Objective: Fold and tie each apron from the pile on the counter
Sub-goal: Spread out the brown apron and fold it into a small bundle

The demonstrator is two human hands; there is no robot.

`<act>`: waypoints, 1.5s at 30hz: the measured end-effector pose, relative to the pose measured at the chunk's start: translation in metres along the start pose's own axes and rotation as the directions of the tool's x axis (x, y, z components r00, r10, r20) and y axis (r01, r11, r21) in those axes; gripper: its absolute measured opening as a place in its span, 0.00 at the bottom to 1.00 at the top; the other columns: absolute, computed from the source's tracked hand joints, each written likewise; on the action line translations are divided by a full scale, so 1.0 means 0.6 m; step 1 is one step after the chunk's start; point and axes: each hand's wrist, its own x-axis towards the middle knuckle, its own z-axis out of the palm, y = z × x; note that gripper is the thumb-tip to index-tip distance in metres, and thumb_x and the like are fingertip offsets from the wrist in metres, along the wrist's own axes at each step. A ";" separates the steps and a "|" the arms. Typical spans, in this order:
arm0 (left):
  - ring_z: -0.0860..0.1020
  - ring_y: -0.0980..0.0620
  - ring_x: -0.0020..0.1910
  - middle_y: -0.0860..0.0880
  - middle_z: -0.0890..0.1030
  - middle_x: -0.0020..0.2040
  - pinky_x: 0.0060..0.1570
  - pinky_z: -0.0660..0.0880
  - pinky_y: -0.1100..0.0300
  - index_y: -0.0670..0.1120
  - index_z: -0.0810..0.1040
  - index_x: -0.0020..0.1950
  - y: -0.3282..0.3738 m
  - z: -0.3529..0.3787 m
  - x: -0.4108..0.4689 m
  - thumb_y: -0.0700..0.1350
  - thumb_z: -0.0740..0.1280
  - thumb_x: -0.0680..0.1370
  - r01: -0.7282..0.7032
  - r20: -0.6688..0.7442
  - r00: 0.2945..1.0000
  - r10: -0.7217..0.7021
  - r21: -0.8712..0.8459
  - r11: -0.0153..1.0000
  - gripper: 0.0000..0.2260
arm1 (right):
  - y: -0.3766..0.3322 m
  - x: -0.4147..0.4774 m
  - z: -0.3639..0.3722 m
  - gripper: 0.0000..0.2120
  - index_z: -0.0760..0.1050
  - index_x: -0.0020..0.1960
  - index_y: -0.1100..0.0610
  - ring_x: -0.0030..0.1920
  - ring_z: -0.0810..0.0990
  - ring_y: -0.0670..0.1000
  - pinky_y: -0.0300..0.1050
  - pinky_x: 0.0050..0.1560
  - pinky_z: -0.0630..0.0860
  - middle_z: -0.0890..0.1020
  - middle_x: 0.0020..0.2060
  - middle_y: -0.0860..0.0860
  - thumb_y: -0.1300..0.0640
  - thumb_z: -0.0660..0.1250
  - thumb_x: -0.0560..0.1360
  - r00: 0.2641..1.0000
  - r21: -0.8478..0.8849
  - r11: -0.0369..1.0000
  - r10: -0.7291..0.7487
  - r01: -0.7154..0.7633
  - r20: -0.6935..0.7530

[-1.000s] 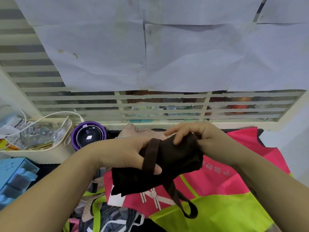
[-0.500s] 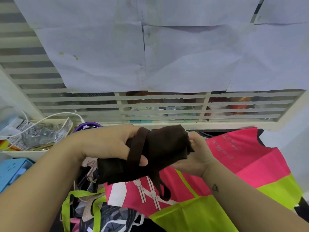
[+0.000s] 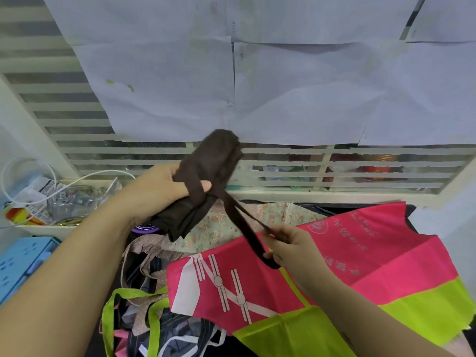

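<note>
A dark brown apron [image 3: 206, 173], folded into a tight bundle, is held up above the counter. My left hand [image 3: 164, 189] grips the bundle, thumb over a strap wound round it. From the bundle a brown strap [image 3: 244, 225] runs down to the right. My right hand [image 3: 291, 248] pinches that strap's end and holds it taut. Below lies the pile of aprons: a pink and lime one [image 3: 347, 266] on top, a floral one [image 3: 221, 228] behind it, dark and lime-strapped ones [image 3: 154, 318] at the front left.
A white tray [image 3: 46, 228] with plastic bags and a white cable sits at the left, a blue plastic box [image 3: 20, 261] below it. A purple round object [image 3: 145, 229] peeks out under my left wrist. A slatted white window grille with paper sheets [image 3: 283, 94] stands behind the counter.
My left hand has lifted and tilted the brown bundle upward. My right hand let go of the bundle, dropped down to the right and now pulls the strap's end out.
</note>
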 end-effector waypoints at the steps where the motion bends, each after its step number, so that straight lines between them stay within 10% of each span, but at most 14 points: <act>1: 0.82 0.55 0.39 0.50 0.85 0.40 0.41 0.76 0.63 0.47 0.82 0.46 -0.012 0.000 0.005 0.49 0.78 0.65 0.036 -0.091 0.995 -0.037 -0.022 0.999 0.13 | 0.000 -0.008 -0.006 0.05 0.80 0.46 0.56 0.26 0.73 0.42 0.40 0.36 0.74 0.75 0.23 0.43 0.64 0.67 0.76 0.999 -0.025 0.999 -0.040 0.040 -0.037; 7: 0.81 0.53 0.41 0.54 0.83 0.40 0.39 0.74 0.61 0.48 0.81 0.47 -0.054 0.019 0.024 0.48 0.74 0.72 0.137 -0.298 0.951 -0.082 0.170 0.976 0.07 | -0.053 -0.047 -0.020 0.16 0.81 0.36 0.45 0.24 0.66 0.43 0.35 0.28 0.63 0.73 0.24 0.47 0.64 0.68 0.75 0.941 -0.272 0.901 -0.323 0.338 0.101; 16: 0.79 0.54 0.41 0.52 0.80 0.43 0.38 0.76 0.59 0.54 0.75 0.50 -0.034 0.083 0.003 0.50 0.73 0.71 -0.036 0.102 0.995 -0.020 0.522 0.852 0.11 | -0.154 -0.032 -0.025 0.13 0.80 0.43 0.44 0.37 0.80 0.39 0.32 0.39 0.74 0.82 0.34 0.38 0.63 0.68 0.75 0.809 -0.460 0.667 -0.445 0.585 0.384; 20: 0.78 0.62 0.45 0.58 0.80 0.47 0.49 0.77 0.61 0.59 0.74 0.53 -0.024 0.094 -0.014 0.51 0.74 0.71 -0.128 0.306 0.952 -0.021 0.459 0.879 0.14 | -0.166 -0.019 -0.031 0.03 0.81 0.42 0.46 0.39 0.83 0.40 0.41 0.43 0.80 0.84 0.36 0.42 0.52 0.74 0.69 0.857 -0.502 0.694 -0.427 0.516 0.289; 27: 0.80 0.60 0.52 0.59 0.82 0.52 0.57 0.76 0.58 0.61 0.77 0.57 -0.009 0.082 -0.034 0.46 0.76 0.71 -0.106 0.442 0.897 -0.017 0.253 0.962 0.18 | -0.176 -0.018 -0.039 0.08 0.77 0.33 0.50 0.26 0.74 0.37 0.27 0.30 0.67 0.76 0.22 0.40 0.55 0.72 0.71 0.898 -0.311 0.857 -0.323 0.411 0.298; 34: 0.81 0.48 0.56 0.48 0.83 0.53 0.61 0.74 0.46 0.51 0.80 0.56 0.004 0.076 -0.045 0.44 0.76 0.67 -0.098 0.577 0.815 0.046 0.058 0.994 0.18 | -0.115 0.021 -0.063 0.21 0.72 0.42 0.59 0.43 0.47 0.55 0.45 0.42 0.54 0.60 0.41 0.57 0.46 0.79 0.64 0.843 0.222 0.950 0.070 -0.219 0.533; 37: 0.81 0.48 0.54 0.48 0.84 0.51 0.56 0.76 0.52 0.53 0.82 0.53 0.013 0.078 -0.048 0.42 0.76 0.66 -0.119 0.605 0.788 0.115 -0.034 0.992 0.16 | -0.103 0.005 -0.050 0.13 0.79 0.55 0.63 0.51 0.75 0.53 0.43 0.57 0.69 0.77 0.52 0.61 0.55 0.68 0.76 0.764 0.376 0.873 -0.005 -0.312 0.645; 39: 0.82 0.51 0.52 0.51 0.84 0.49 0.53 0.75 0.58 0.56 0.82 0.51 0.017 0.079 -0.049 0.42 0.75 0.67 -0.159 0.582 0.791 0.188 -0.100 0.982 0.16 | -0.102 -0.015 -0.052 0.18 0.72 0.65 0.66 0.63 0.76 0.54 0.45 0.67 0.67 0.77 0.61 0.61 0.60 0.52 0.83 0.755 0.451 0.829 -0.055 -0.330 0.653; 45: 0.81 0.58 0.46 0.55 0.84 0.43 0.47 0.76 0.66 0.57 0.83 0.45 0.004 0.082 -0.047 0.44 0.73 0.64 -0.201 0.458 0.842 0.285 -0.225 0.954 0.13 | -0.082 -0.027 -0.057 0.12 0.79 0.53 0.57 0.32 0.72 0.40 0.32 0.42 0.73 0.82 0.39 0.45 0.57 0.56 0.80 0.568 0.378 0.783 -0.038 -0.494 0.822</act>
